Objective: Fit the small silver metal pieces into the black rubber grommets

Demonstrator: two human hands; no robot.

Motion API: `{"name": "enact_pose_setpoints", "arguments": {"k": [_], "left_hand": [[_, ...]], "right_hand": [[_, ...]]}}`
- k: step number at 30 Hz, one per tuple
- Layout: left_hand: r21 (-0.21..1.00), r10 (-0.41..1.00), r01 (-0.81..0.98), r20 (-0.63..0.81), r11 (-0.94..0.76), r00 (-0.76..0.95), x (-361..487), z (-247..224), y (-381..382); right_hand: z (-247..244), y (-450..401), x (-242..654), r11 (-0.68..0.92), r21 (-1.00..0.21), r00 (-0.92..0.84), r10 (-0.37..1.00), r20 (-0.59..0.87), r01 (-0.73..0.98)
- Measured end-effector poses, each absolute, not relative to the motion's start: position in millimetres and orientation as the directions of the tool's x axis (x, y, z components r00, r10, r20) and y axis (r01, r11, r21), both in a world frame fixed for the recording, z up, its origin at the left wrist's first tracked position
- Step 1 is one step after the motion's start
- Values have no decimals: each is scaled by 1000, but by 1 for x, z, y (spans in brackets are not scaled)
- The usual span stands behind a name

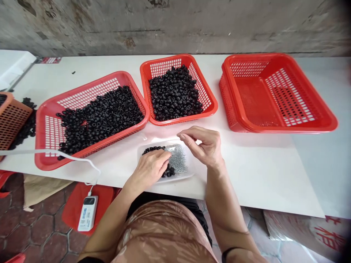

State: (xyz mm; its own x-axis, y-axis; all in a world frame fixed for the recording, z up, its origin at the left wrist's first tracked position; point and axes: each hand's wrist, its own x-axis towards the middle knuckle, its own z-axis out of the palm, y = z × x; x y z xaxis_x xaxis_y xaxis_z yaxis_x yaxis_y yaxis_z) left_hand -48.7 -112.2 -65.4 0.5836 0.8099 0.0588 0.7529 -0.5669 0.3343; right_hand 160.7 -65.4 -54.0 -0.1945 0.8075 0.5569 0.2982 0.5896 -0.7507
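Observation:
A shallow white tray (189, 171) holds small black parts (170, 171) on its left and small silvery pieces (179, 159) on its right. My left hand (150, 166) is over the tray's left half, fingers bent together at the border between black and silvery pieces; whatever is at its fingertips is hidden. Above the tray's right end, my right hand (204, 144) is raised with thumb and index finger pinched together. Anything between those fingertips is too small to make out.
Behind the tray, two red baskets (45, 109) (210, 113) hold many black parts. Stacked red baskets (285, 128) stand at the right. An orange basket (16, 117) is at the far left. A white cable (68, 156) runs to a power bank (88, 213) on a red stool (105, 195).

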Motion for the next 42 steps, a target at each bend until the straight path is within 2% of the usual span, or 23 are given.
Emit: {"name": "enact_pose_setpoints", "arguments": {"k": [5, 10, 21, 25, 28, 31, 33, 35, 39, 42], "left_hand": [[166, 716, 701, 58, -694, 696, -24, -60, -101], [124, 546, 548, -46, -828, 836, 0, -65, -94], [122, 558, 565, -89, -816, 825, 5, -73, -93], [85, 584, 585, -37, -806, 811, 0, -74, -93], [159, 670, 656, 59, -738, 740, -10, -68, -92], [377, 782, 696, 150, -611, 605, -22, -59, -94], [543, 840, 659, 186, -521, 510, -29, -56, -97], [652, 877, 610, 198, -451, 438, -34, -56, -101], [733, 918, 567, 211, -376, 335, -37, -63, -105], [765, 937, 546, 230, -341, 262, -39, -67, -105]], "right_hand": [[-64, -58, 161, 542, -763, -70, 828, 556, 353], [-71, -53, 161, 556, -754, -62, 817, 573, 350], [-72, -51, 159, 562, -741, -58, 810, 584, 367], [-74, -51, 161, 551, -738, -41, 811, 583, 390], [-76, -51, 162, 536, -751, -17, 818, 575, 385], [-75, -51, 162, 514, -780, -11, 837, 547, 357], [-74, -51, 162, 504, -796, -38, 852, 523, 334], [-71, -52, 161, 499, -812, -99, 864, 494, 303], [-67, -53, 162, 449, -857, -263, 885, 385, 254], [-65, -54, 163, 369, -885, -392, 887, 244, 284]]}}
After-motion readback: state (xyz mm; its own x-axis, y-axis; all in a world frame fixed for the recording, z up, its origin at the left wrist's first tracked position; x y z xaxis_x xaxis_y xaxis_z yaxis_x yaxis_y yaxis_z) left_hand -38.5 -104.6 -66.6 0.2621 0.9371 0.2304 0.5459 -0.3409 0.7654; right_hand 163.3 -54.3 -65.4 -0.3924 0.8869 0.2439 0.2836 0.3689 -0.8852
